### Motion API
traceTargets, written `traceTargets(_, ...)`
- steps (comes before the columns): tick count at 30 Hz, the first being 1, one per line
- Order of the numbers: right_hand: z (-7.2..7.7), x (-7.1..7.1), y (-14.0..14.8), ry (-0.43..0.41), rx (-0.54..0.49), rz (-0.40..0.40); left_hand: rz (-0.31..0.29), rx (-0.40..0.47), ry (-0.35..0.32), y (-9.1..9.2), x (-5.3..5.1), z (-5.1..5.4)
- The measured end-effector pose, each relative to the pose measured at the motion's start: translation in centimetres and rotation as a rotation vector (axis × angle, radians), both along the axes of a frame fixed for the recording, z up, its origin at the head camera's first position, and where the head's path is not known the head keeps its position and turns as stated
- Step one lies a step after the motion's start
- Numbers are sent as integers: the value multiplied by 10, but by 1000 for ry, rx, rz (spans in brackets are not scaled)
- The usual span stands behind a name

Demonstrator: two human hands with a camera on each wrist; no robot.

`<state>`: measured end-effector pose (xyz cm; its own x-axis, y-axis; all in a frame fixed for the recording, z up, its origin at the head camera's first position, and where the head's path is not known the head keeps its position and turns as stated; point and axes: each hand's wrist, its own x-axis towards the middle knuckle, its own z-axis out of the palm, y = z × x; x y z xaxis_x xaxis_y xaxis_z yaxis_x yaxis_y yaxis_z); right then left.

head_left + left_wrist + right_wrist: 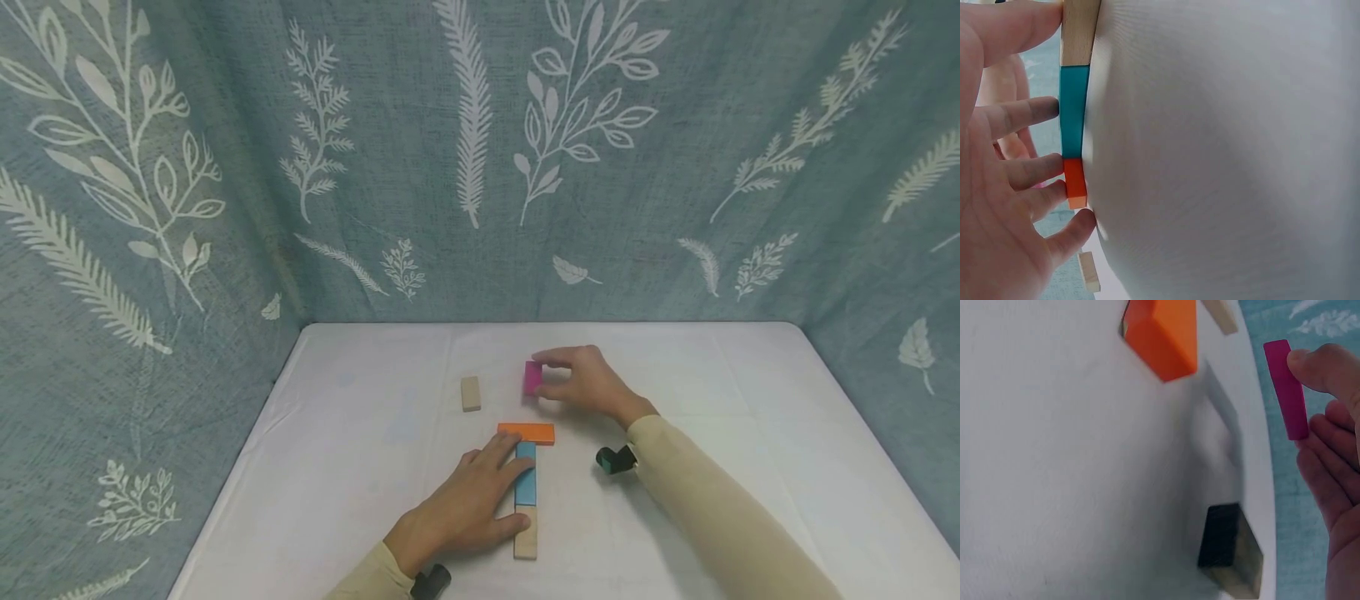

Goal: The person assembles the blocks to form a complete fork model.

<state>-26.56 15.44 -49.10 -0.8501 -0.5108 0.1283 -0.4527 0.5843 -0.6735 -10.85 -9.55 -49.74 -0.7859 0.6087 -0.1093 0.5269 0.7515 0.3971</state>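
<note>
Three blocks form a T on the white table: an orange block across the top, then a blue block and a plain wooden block end to end below it. My left hand lies along their left side with fingers spread. Its thumb touches the wooden block, and its fingertips meet the blue and orange blocks. Farther back, my right hand pinches a magenta block between thumb and fingers. From the right wrist view, that block appears raised off the table.
A loose wooden block rests behind the T, to the left of the magenta one. In the right wrist view a dark-faced block stands on the table. A patterned curtain hangs behind the table and along both sides.
</note>
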Motion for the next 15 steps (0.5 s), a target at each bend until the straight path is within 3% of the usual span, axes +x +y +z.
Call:
traceTargets(6,6,4,-7,2,1,32,6,-2,-14,0,0,0)
traceTargets(15,-16,13,-12,-38,28,11,10,-3,-26,1,2,1)
